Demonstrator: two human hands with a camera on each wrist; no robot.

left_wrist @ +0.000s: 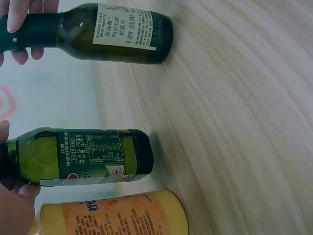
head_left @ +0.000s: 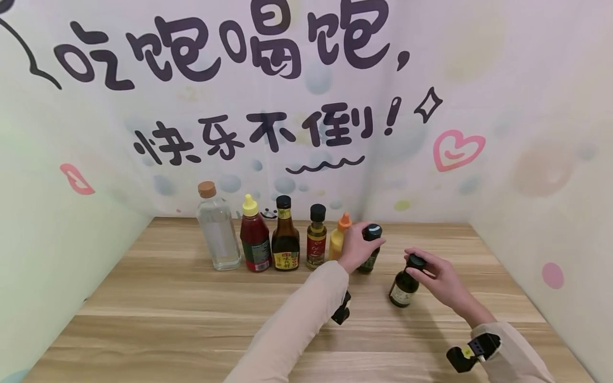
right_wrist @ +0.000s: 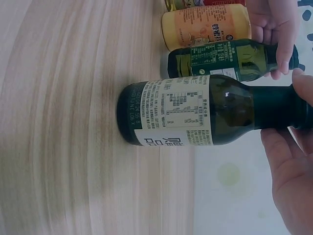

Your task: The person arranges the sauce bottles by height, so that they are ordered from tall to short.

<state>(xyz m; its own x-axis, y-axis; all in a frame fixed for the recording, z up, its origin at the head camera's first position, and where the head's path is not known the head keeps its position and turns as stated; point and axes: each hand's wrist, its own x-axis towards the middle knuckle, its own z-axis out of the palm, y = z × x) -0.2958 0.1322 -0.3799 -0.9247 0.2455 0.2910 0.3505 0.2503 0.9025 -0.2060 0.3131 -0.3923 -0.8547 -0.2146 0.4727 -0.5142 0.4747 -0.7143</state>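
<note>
In the head view my left hand [head_left: 355, 247] grips the dark cap of a small green olive oil bottle [head_left: 367, 264] at the right end of a row. The left wrist view shows that same bottle, its green label facing the camera. To the right and nearer, my right hand [head_left: 440, 281] pinches the neck and cap of a second, darker olive oil bottle [right_wrist: 176, 112] with a cream label. This bottle tilts slightly in the head view; whether its base touches the table I cannot tell. Beside the left hand stands a yellow squeeze bottle [head_left: 336, 242] with an orange tip, partly hidden by that hand.
Leftward along the row are a small red-labelled bottle [head_left: 316, 246], a dark brown sauce bottle [head_left: 286, 240], a red squeeze bottle [head_left: 255, 242] with a yellow tip and a clear bottle [head_left: 219, 234] with a brown cap. Behind the wooden table [head_left: 167, 319] hangs a printed cloth [head_left: 191, 127].
</note>
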